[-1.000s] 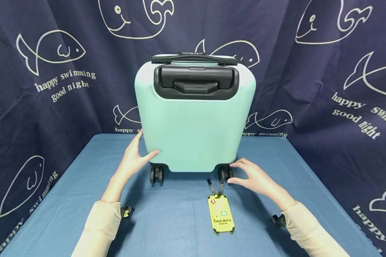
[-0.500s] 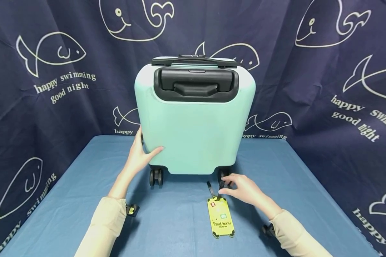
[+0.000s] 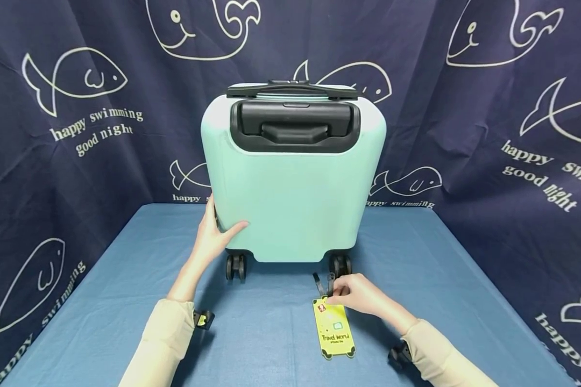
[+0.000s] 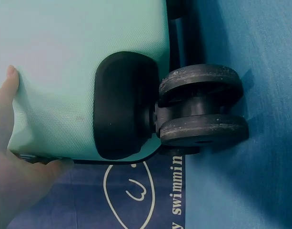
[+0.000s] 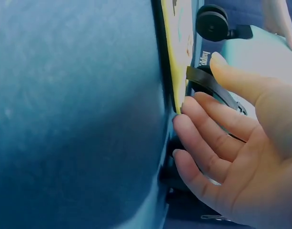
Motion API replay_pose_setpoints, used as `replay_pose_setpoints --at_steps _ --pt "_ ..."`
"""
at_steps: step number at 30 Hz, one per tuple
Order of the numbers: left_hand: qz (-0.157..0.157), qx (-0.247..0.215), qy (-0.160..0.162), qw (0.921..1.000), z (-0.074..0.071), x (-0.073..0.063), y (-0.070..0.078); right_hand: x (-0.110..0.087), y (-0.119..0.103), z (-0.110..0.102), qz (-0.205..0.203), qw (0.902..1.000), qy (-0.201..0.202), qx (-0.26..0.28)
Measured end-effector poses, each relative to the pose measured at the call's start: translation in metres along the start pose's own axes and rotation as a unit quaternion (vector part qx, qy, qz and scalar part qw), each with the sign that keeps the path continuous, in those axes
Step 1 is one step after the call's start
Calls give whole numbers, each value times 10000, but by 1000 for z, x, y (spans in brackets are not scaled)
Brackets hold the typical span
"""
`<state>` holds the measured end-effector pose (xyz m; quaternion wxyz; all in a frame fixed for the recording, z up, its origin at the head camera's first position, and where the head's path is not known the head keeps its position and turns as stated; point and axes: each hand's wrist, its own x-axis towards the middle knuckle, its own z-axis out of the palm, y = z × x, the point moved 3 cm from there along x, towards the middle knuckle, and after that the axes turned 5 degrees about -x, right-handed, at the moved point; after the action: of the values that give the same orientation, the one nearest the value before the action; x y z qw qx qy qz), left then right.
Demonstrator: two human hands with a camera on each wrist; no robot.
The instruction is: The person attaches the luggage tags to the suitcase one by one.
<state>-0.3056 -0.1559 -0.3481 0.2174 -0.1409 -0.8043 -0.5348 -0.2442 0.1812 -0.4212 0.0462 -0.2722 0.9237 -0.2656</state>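
A mint-green suitcase [image 3: 292,204] stands upright on its wheels, its black handle recess facing me. My left hand [image 3: 208,239] grips its lower left side, with the thumb on the front face and the fingers round the edge. In front of the right wheel lies a yellow luggage tag [image 3: 335,333] with a black strap [image 3: 318,283]. My right hand [image 3: 358,294] is at the tag's top end. In the right wrist view, fingertips touch or nearly touch the tag's edge [image 5: 172,62], while the thumb stands apart, the strap [image 5: 210,82] passing between.
Black double wheels [image 4: 203,128] show under the suitcase's corners. A blue cloth [image 3: 271,333] covers the table. Dark blue curtains [image 3: 416,134] with white fish drawings hang behind and along both sides.
My right hand has moved left and towards me, from beside the right wheel to the tag's top end. The left hand has shifted slightly right against the suitcase, its thumb further onto the face.
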Motion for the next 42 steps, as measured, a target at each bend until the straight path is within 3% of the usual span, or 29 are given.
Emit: replay_pose_setpoints --at_steps 9,26,37,42 --pt "-114 41 22 9999 0 -4 0 3 4 7 -329 9994 44 44" --pt "-331 42 -39 9994 1 -7 -1 1 1 3 301 9995 57 79" --pt "-392 96 -69 9992 0 -7 -3 1 -2 5 419 9981 -75 -446" --pt "-485 83 -114 9987 1 -6 -4 0 -2 6 452 9983 -127 -340"
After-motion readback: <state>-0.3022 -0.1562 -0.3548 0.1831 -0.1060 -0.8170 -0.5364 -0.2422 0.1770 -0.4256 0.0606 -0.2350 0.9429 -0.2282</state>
